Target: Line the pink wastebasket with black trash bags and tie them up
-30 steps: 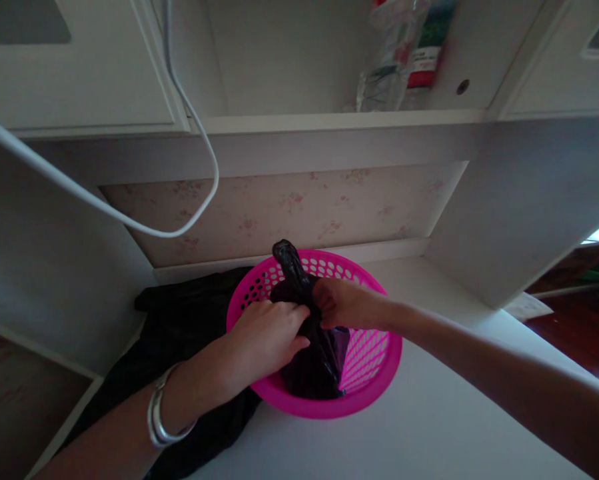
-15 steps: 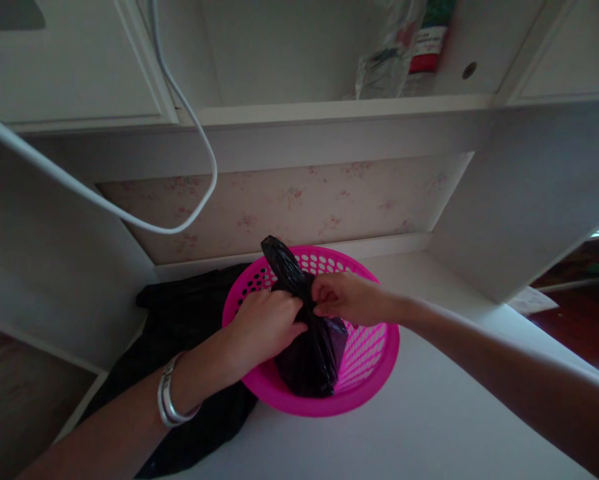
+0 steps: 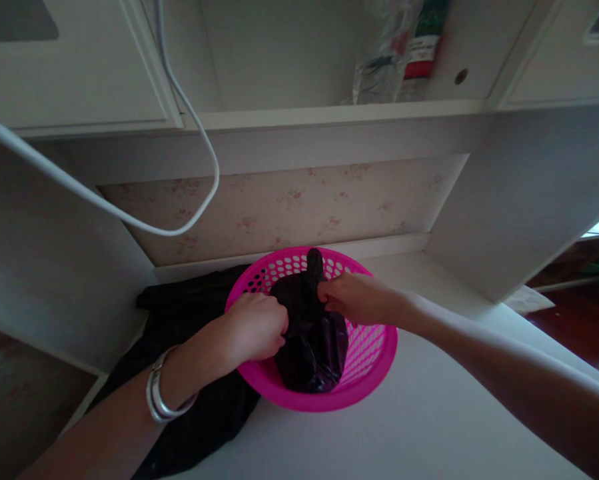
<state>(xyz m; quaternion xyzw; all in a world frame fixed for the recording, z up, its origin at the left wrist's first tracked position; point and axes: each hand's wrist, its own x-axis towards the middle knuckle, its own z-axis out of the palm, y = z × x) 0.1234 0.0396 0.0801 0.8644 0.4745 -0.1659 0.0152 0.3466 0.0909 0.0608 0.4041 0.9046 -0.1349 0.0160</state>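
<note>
A black plastic bag (image 3: 310, 353) sits inside a round pink basket (image 3: 319, 401) with a pierced wall. My left hand (image 3: 259, 325), with silver bangles on its wrist, is closed on the bag's left side; its fingertips are hidden from me. On the other side, my right hand (image 3: 352, 297) pinches the upper part of the bag, and a short twisted end sticks up above the fingers. The stretch of bag between my two hands is spread and wrinkled. What the bag contains, if anything, does not show.
A larger black plastic sheet or bag (image 3: 204, 420) lies left of the basket on the white surface (image 3: 419, 427). A white cable (image 3: 169, 231) loops down at upper left. Above is an open shelf (image 3: 289, 120) with a clear plastic package (image 3: 379, 73) and a bottle-like container (image 3: 422, 53).
My hands have moved apart, the left one shifting leftward. The bag's bunched top has opened out between them, and its upright end now stands farther right.
</note>
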